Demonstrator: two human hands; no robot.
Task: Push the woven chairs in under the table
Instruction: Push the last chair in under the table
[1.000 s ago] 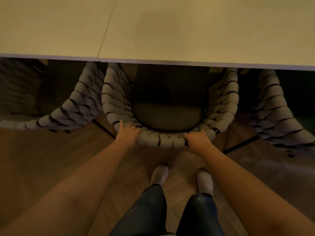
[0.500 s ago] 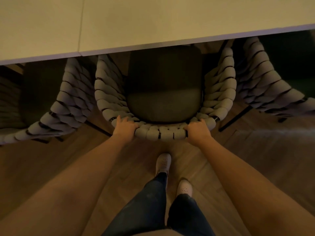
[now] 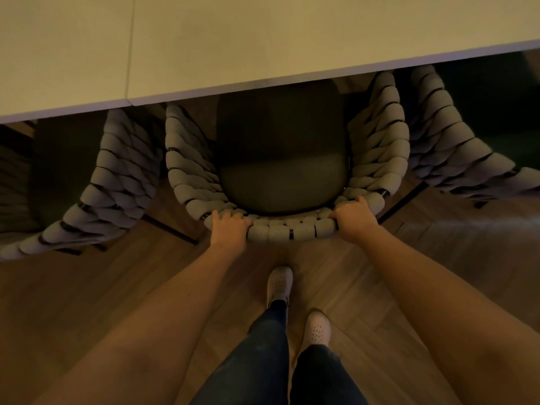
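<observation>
The table hid the front of the chair, and dim light blurred what lay beneath. A left chair at 9 o'clock and a right chair at 2 o'clock were cut off by the frame. The left hand and right hand gripped the chair's woven back rim, fingers curled tight over it, tips partly hidden. The chair stood at 12 o'clock from the feet, seat partly under the table.
</observation>
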